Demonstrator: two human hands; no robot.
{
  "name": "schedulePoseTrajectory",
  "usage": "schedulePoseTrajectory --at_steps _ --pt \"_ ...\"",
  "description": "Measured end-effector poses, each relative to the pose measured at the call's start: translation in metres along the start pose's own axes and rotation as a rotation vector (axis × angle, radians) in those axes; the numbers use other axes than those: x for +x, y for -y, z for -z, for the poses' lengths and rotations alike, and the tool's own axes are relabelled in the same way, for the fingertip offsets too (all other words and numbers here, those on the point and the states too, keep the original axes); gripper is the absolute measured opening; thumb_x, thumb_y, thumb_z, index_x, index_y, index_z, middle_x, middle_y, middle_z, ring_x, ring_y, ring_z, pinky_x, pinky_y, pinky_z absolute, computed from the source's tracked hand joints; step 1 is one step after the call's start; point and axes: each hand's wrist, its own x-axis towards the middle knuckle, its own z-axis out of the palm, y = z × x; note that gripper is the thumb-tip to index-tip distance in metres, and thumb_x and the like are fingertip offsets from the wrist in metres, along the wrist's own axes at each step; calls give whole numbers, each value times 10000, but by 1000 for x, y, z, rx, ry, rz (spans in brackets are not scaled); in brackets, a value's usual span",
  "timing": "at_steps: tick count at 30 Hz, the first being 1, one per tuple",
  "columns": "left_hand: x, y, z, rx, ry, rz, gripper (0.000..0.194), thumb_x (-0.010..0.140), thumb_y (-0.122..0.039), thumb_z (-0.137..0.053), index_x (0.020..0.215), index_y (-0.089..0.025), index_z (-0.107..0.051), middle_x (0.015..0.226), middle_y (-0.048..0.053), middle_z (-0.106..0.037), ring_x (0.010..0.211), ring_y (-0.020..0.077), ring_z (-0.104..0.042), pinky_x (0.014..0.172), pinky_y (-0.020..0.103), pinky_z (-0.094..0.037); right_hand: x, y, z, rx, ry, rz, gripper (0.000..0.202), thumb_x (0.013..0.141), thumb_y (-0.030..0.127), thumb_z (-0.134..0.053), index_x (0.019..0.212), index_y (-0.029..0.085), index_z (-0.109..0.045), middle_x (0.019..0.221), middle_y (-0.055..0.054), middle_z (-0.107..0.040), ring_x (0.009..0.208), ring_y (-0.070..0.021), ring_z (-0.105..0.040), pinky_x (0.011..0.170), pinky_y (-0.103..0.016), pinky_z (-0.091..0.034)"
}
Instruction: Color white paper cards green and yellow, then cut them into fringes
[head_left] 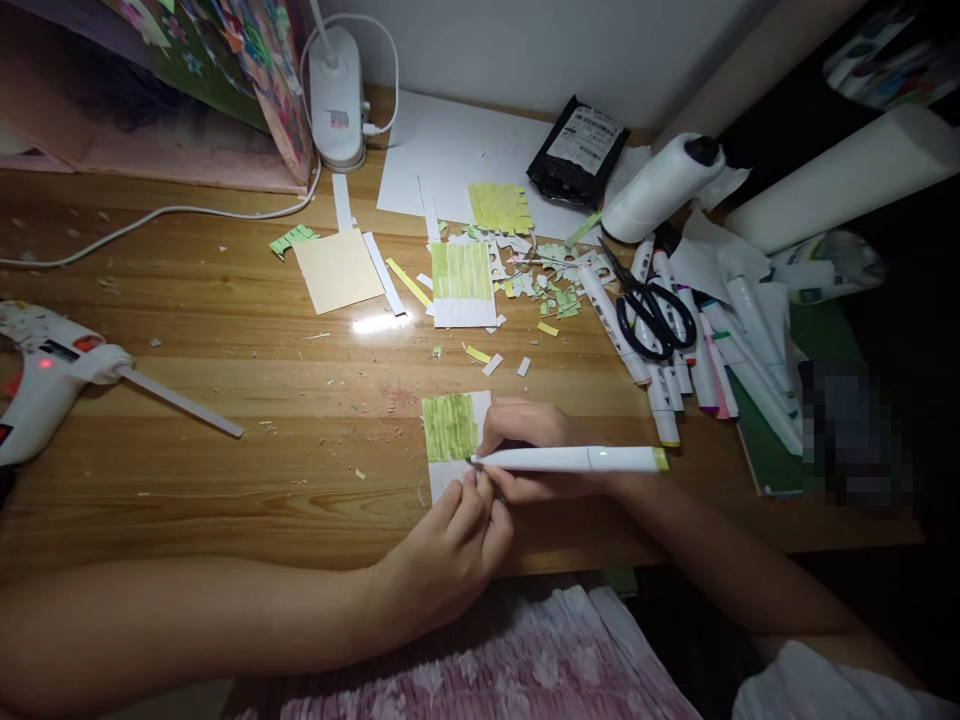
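A small square of white paper (450,428) lies near the table's front edge, its upper left part coloured with uneven olive-green strokes. My right hand (532,430) is closed around a white marker (577,459) with a yellow-green end cap. The marker's tip touches the paper at the lower edge of the green area. My left hand (461,545) has its fingers bent together at the paper's lower right part, holding it. Part of the paper is hidden under both hands. Farther back lies another white square striped in green (463,285).
Paper scraps (559,275) litter the back, beside a cream square (340,270). Black-handled scissors (652,315) rest on several markers (701,365) at right. A glue gun (56,375) lies at left. Behind are a lamp base (337,100) and a black package (577,150).
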Motion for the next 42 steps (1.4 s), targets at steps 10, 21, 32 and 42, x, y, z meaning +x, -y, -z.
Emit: schedulePoseTrajectory --at_steps 10,21,32,42 --pt "1 -1 0 -2 12 -3 322 877 -156 -337 1085 2 -526 1164 219 -596 1048 265 -575 895 357 -404 -3 1 6 -71 57 34 100 681 143 -514 672 207 -439 636 6 -458 609 -136 -403 570 -254 -345" --pt "-3 -9 2 95 -4 1 284 909 -261 -385 1038 -72 -553 1243 176 -561 1055 271 -599 912 375 -458 -9 -5 15 -137 64 39 85 657 127 -479 650 188 -420 616 14 -421 593 -119 -365 551 -233 -299" --pt "-4 -9 1 92 -25 -15 277 908 -254 -401 1036 -61 -554 1182 178 -605 1034 278 -613 902 378 -468 -10 -7 5 -13 -54 48 80 666 135 -539 701 181 -483 644 9 -499 587 -114 -422 549 -221 -342" --pt "-3 -9 2 102 -16 -12 277 904 -256 -396 1030 -67 -555 1222 187 -573 1048 278 -606 900 373 -472 -10 -5 12 -169 56 111 155 668 100 -490 659 219 -391 596 6 -431 581 -149 -388 541 -265 -330"
